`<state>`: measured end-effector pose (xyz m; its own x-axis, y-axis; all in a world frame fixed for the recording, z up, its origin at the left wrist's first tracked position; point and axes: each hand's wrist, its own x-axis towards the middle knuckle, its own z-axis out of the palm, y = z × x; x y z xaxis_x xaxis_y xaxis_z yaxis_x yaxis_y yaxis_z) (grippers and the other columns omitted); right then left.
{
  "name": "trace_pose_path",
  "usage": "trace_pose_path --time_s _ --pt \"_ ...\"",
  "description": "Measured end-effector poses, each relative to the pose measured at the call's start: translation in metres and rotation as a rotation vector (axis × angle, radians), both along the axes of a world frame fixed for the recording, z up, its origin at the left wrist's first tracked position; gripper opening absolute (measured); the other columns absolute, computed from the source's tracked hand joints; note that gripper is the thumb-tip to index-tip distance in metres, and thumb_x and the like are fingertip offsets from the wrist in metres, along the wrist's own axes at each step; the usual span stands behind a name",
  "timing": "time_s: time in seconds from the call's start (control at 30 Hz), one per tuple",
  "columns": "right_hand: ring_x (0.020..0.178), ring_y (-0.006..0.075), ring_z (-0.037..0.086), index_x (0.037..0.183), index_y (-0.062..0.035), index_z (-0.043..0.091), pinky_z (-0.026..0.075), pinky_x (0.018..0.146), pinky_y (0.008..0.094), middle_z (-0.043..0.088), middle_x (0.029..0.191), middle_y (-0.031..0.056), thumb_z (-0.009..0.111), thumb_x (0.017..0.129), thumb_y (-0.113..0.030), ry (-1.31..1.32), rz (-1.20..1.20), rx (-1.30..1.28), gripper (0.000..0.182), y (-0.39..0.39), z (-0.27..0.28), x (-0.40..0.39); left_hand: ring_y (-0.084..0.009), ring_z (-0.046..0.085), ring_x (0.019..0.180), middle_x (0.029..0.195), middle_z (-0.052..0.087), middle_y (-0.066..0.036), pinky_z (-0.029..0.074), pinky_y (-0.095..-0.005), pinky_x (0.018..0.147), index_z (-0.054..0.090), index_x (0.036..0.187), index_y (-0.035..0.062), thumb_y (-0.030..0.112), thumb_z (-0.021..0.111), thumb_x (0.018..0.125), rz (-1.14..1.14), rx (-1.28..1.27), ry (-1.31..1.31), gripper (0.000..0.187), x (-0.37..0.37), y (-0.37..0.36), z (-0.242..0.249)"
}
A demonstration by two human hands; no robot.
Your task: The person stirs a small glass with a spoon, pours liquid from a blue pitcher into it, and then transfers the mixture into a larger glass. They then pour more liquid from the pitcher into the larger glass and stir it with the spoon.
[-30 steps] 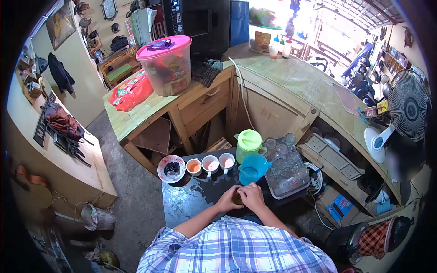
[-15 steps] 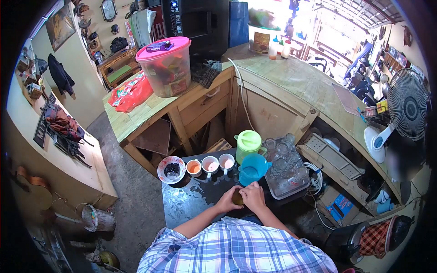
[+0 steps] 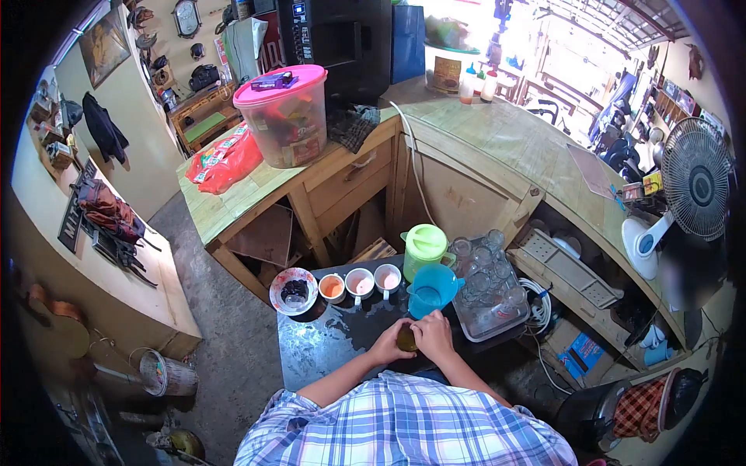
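Note:
Close to my body, at the near edge of the dark table (image 3: 334, 357), my left hand (image 3: 387, 344) is wrapped round a small greenish-brown round object (image 3: 406, 338). My right hand (image 3: 432, 335) touches the same object from the right, its fingers bent over the top. Just beyond my hands is a blue jug (image 3: 434, 289), with a green lidded pitcher (image 3: 425, 247) behind it. Three white cups, the left one (image 3: 332, 288) with orange contents, the middle (image 3: 360, 284) and right (image 3: 387, 278) with pale contents, stand in a row beside a bowl (image 3: 294, 291) with something dark inside.
A tray (image 3: 491, 330) of upturned glasses lies right of the blue jug. Behind, a wooden counter (image 3: 482, 132) carries a pink-lidded tub (image 3: 284, 116) and a red plastic bag (image 3: 225, 161). A white fan (image 3: 646, 237) stands at the right, near coiled cable (image 3: 538, 304).

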<state>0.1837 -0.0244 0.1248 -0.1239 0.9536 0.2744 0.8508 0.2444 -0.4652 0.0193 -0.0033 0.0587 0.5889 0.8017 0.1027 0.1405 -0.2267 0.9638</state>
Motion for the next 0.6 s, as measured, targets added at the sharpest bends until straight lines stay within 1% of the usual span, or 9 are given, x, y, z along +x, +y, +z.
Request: trace_pose_path --time_s 0.13,0.2,0.23,0.3,0.33,0.4,0.43,0.5,0.6 --pt "0.087 0.0283 0.06 0.078 -0.0099 0.075 0.048 0.076 0.0413 0.07 0.081 0.0083 0.065 0.078 -0.018 0.014 0.111 -0.146 0.013 0.004 -0.0057 0.0067 -0.026 0.056 0.111 0.119 0.056 -0.013 0.045 -0.0361 0.096 0.042 0.128 0.0061 0.015 0.087 0.059 -0.011 -0.045 -0.021 0.083 -0.0002 -0.0019 0.0" --pt "0.086 0.029 0.06 0.078 -0.0098 0.075 0.049 0.075 0.0424 0.07 0.081 0.009 0.065 0.077 -0.018 0.076 0.054 0.01 0.013 0.0065 -0.0026 0.0042 -0.0256 0.056 0.112 0.119 0.055 -0.013 0.045 -0.0361 0.096 0.042 0.128 0.006 0.015 0.087 0.06 0.007 -0.019 -0.016 0.083 -0.0003 -0.0018 0.0018" --pt "0.086 0.029 0.06 0.078 -0.0098 0.075 0.049 0.075 0.0424 0.07 0.081 0.009 0.065 0.077 -0.018 0.076 0.057 0.011 0.013 0.0068 -0.003 0.0048 -0.0256 0.056 0.112 0.119 0.055 -0.013 0.045 -0.0361 0.096 0.042 0.128 0.006 0.015 0.087 0.06 0.01 -0.018 -0.017 0.083 -0.0005 -0.0013 0.0026" --pt "0.085 0.0294 0.06 0.079 -0.0097 0.075 0.05 0.076 0.0424 0.07 0.082 0.0093 0.066 0.077 -0.018 -0.052 0.108 -0.168 0.013 0.0054 -0.0043 0.0071 -0.026 0.056 0.112 0.119 0.055 -0.014 0.045 -0.0362 0.096 0.042 0.129 0.0061 0.015 0.087 0.06 -0.011 -0.036 -0.013 0.083 -0.0003 -0.0013 0.0034" --pt "0.085 0.0294 0.06 0.079 -0.0097 0.075 0.05 0.076 0.0424 0.07 0.082 0.0093 0.066 0.077 -0.018 -0.051 0.107 -0.17 0.013 0.0055 -0.0051 0.0067 -0.026 0.056 0.112 0.119 0.055 -0.014 0.045 -0.0362 0.096 0.042 0.129 0.0061 0.015 0.087 0.06 -0.012 -0.037 -0.013 0.083 -0.0001 -0.0023 0.0036" --pt "0.084 0.0296 0.06 0.079 -0.0093 0.075 0.051 0.076 0.042 0.069 0.082 0.0097 0.066 0.077 -0.018 0.153 0.102 -0.041 0.013 0.0073 -0.0049 0.0044 -0.0266 0.056 0.113 0.12 0.055 -0.014 0.044 -0.0363 0.097 0.042 0.128 0.0062 0.015 0.087 0.059 0.008 -0.074 0.011 0.083 -0.0005 -0.0023 0.0043" --pt "0.084 0.0296 0.06 0.079 -0.0093 0.075 0.051 0.076 0.042 0.069 0.082 0.0097 0.066 0.077 -0.018 0.153 0.102 -0.039 0.013 0.0069 -0.0036 0.0039 -0.0266 0.056 0.113 0.12 0.055 -0.014 0.044 -0.0363 0.097 0.042 0.128 0.0062 0.015 0.087 0.059 0.009 -0.073 0.012 0.083 -0.0005 -0.0015 0.0046" --pt "0.085 0.0299 0.061 0.079 -0.0091 0.075 0.051 0.077 0.0411 0.07 0.083 0.0101 0.065 0.078 -0.019 0.026 0.014 -0.173 0.014 0.0035 -0.0016 0.0039 -0.027 0.056 0.113 0.12 0.055 -0.014 0.045 -0.0365 0.097 0.043 0.128 0.0061 0.015 0.087 0.059 0.007 -0.018 0.006 0.082 0.0001 -0.0013 0.0051" --pt "0.084 0.0305 0.061 0.079 -0.0094 0.075 0.05 0.079 0.0403 0.069 0.083 0.0103 0.065 0.078 -0.018 0.137 0.064 -0.2 0.014 0.0043 -0.0032 0.0051 -0.0269 0.056 0.113 0.12 0.055 -0.014 0.044 -0.0365 0.097 0.043 0.127 0.0061 0.016 0.088 0.059 -0.004 -0.067 0.008 0.082 -0.001 -0.0019 0.0057"
